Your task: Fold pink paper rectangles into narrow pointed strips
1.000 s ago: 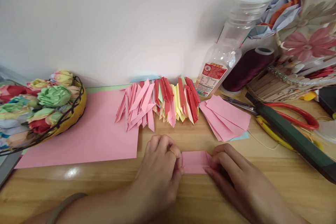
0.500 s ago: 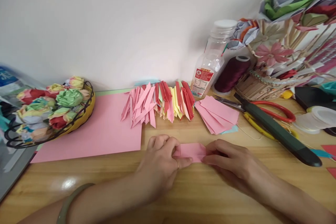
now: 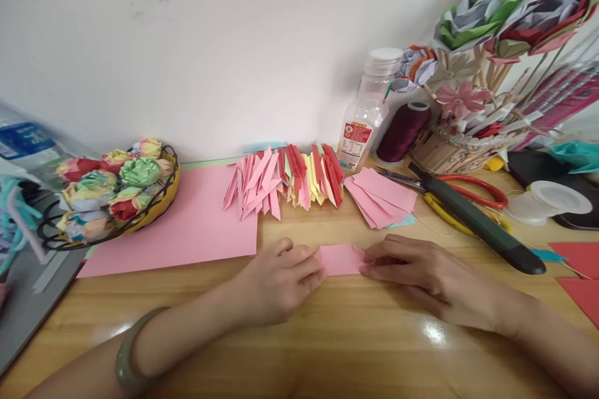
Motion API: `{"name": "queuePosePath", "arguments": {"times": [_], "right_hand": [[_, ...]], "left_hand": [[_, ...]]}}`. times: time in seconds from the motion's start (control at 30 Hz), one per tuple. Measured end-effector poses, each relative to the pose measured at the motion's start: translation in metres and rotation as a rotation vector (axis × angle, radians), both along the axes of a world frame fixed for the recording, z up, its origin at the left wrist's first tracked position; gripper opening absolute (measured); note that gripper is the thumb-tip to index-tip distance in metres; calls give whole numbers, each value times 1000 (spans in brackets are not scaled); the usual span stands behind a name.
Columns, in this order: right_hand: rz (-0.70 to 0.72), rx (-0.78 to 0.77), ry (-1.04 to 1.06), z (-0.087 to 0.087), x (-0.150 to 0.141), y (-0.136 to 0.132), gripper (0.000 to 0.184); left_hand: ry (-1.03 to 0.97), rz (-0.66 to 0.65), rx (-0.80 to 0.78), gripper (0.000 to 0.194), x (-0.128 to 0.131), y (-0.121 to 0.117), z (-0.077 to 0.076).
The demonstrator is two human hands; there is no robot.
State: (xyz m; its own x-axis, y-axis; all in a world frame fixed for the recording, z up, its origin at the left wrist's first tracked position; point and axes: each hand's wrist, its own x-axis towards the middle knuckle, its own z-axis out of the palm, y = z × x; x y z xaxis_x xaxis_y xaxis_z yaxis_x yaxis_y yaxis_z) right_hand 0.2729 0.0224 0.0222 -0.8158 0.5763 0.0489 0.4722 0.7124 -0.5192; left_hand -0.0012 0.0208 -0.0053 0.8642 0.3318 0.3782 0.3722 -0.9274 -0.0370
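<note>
One small pink paper point(image 3: 341, 260) is held at both ends over the desk point(image 3: 290, 361).
At left, a flower basket point(image 3: 163, 202) is seen; next, the left end is pinched by the grip of the left hand point(image 3: 283, 280), the right end by the right hand point(image 3: 423, 274); behind it, pink sheets point(image 3: 381, 196) are laid.

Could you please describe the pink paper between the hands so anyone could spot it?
On the wooden table, find the fanned pink slips. Nearer the camera and slightly left, the small pink paper lies between the left hand and right hand. Unlike the slips or large pink sheet, it has a hand at each end.
</note>
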Motion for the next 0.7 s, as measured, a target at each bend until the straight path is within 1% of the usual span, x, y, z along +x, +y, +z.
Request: {"name": "queuePosePath", "arguments": {"times": [0.1, 0.2, 0.33, 0.47, 0.53, 0.6, 0.63, 0.7], "right_hand": [[-12, -6, 30, -1, 3, 1, 36], [-14, -7, 32, -2, 6, 2, 34], [-1, 22, 12, 0, 6, 1, 33], [47, 50, -42, 10, -8, -10, 33], [86, 38, -49, 16, -21, -20, 33], [106, 31, -36, 20, -34, -30, 36], [130, 30, -17, 21, -39, -34, 36], [183, 30, 19, 19, -46, -40, 40]], "left_hand": [[25, -32, -38, 16, -3, 5, 4], [29, -75, -72, 18, -5, 10, 8], [18, -123, -65, 21, -8, 15, 11], [14, -29, 18, 20, -7, 18, 8], [26, 43, 20, 18, -4, 15, 8], [26, 129, -26, 17, 0, 10, 9], [23, 175, -67, 20, 2, 8, 10], [28, 232, -145, 35, 7, 3, 11]]}}
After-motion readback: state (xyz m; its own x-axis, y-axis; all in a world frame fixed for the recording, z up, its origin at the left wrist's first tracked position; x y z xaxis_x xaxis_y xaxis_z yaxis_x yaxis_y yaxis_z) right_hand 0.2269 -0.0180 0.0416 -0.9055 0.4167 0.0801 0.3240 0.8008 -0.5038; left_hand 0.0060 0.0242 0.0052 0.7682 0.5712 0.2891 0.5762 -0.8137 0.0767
